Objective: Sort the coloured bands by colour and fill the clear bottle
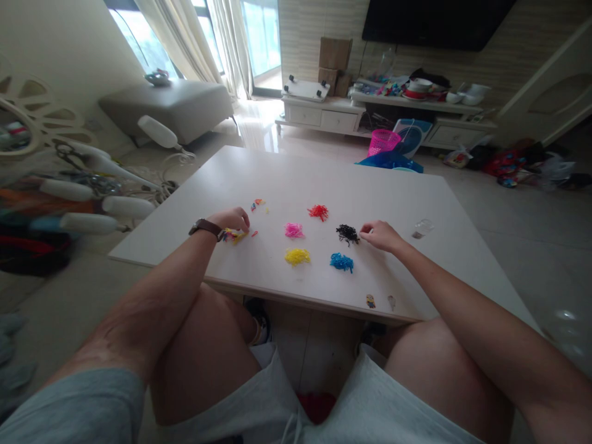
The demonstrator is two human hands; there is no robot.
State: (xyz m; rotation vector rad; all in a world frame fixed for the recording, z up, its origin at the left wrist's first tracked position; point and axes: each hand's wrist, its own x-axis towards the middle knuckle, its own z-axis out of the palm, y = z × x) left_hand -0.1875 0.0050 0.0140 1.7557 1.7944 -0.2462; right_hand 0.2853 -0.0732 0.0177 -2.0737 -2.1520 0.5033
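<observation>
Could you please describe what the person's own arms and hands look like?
The left arm has a short grey sleeve and a brown-strapped watch at the wrist. The right arm is bare as far as it shows, with no watch. The left hand and right hand wear no gloves.

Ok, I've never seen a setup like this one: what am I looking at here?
There's no machine: one head-worn camera looks forward and down at the wearer's own bare left hand and right hand. On the white table lie small pieces in a red pile, pink pile, yellow pile, blue pile and black pile. The left hand is at a mixed-colour pile; the right hand is at the black pile's edge. Whether either pinches a piece is too small to tell.
</observation>
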